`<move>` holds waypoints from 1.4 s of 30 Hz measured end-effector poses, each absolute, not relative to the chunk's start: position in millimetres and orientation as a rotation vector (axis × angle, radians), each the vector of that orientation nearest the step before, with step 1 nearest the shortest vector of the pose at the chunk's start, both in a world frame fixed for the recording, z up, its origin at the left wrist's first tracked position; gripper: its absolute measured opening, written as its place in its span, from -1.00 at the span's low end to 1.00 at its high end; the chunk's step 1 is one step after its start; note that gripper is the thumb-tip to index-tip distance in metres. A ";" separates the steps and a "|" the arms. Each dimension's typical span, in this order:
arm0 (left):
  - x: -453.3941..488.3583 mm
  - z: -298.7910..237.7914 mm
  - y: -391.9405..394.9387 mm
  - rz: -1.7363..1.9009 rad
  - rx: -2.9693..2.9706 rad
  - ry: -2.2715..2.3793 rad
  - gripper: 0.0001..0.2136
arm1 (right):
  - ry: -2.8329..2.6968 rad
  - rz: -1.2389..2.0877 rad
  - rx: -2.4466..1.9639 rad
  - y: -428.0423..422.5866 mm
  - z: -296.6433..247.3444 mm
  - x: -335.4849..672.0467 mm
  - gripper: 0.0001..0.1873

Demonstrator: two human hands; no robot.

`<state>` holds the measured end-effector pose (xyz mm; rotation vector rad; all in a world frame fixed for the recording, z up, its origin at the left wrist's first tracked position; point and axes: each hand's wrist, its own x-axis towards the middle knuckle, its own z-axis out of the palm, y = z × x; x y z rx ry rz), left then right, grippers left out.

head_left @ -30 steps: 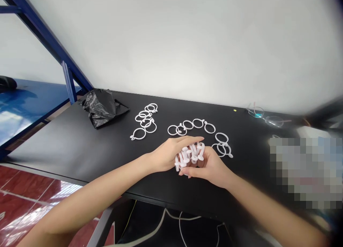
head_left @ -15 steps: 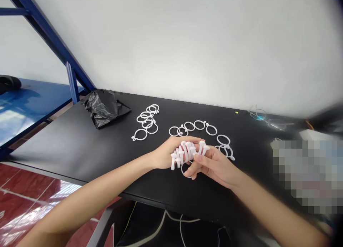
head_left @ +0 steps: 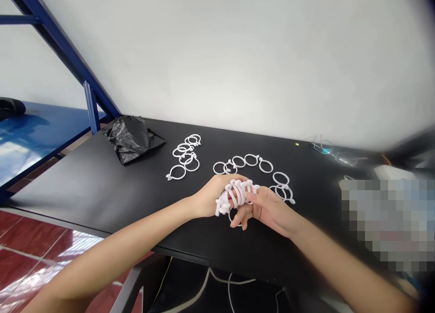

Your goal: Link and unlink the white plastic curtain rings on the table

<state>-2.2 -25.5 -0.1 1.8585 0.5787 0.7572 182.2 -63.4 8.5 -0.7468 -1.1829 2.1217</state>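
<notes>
A bunch of white plastic curtain rings [head_left: 236, 193], each with a small eyelet knob, sits around the fingers of my left hand [head_left: 212, 195], which is closed on them. My right hand [head_left: 267, 209] meets it from the right, thumb and fingers closed on the rings at that end of the bunch. One ring hangs lower, partly behind the right fingers. Beyond my hands, more rings [head_left: 251, 160] lie in a curved row on the black table [head_left: 142, 199]. Another group of rings [head_left: 186, 159] overlaps in a line to the left.
A crumpled black plastic bag [head_left: 132, 138] lies at the table's back left. Clear plastic wrapping [head_left: 324, 147] and a blurred pale package [head_left: 387, 222] are on the right. A white wall [head_left: 238, 64] stands behind, and a blue metal frame [head_left: 64, 50] rises at left.
The rings in my hands are bunched closer together, and the gap near my right thumb has narrowed. My right hand has shifted slightly left. The rings on the table stay as they were.
</notes>
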 end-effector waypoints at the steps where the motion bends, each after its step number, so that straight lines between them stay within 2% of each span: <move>1: -1.8 0.1 -26.0 0.747 1.791 0.597 -0.75 | -1.185 2.133 -0.728 -62.7 9.8 184.3 -0.64; 4: -0.4 -1.9 -26.7 0.740 1.620 0.582 -0.75 | -1.183 2.119 -0.765 -61.7 13.8 188.5 -0.70; 8: -0.6 -6.0 -26.1 0.723 1.644 0.599 -0.73 | -1.249 2.036 -0.847 -62.2 14.8 187.7 -0.64; 11: -1.4 -9.2 -24.6 0.697 1.738 0.607 -0.58 | -1.336 1.946 -0.898 -63.9 12.1 182.7 -0.63; 14: 0.2 -14.9 -21.9 0.669 1.718 0.563 -0.43 | -1.383 1.834 -0.967 -68.1 7.7 175.0 -0.77; 16: 2.5 -18.9 -19.9 0.688 1.704 0.562 -0.41 | -1.359 1.739 -1.015 -71.4 5.2 170.0 -0.69; 22: 7.0 -18.2 -17.7 0.709 1.598 0.586 -0.52 | -1.400 1.640 -1.039 -75.7 7.1 165.0 -0.56; 25: 8.1 -15.1 -18.4 0.735 1.597 0.581 -0.56 | -1.376 1.587 -1.090 -76.2 7.3 164.3 -0.64; 31: 8.3 -11.5 -23.8 0.713 1.793 0.601 -0.52 | -1.267 1.650 -1.176 -72.2 2.7 164.0 -0.80; 36: 5.2 -5.1 -26.1 0.756 2.071 0.554 -0.53 | -1.251 1.726 -1.138 -68.5 6.9 165.9 -0.81; 42: 1.2 -3.2 -17.6 0.767 1.867 0.558 -0.65 | -1.298 1.761 -0.966 -67.8 13.1 170.3 -0.81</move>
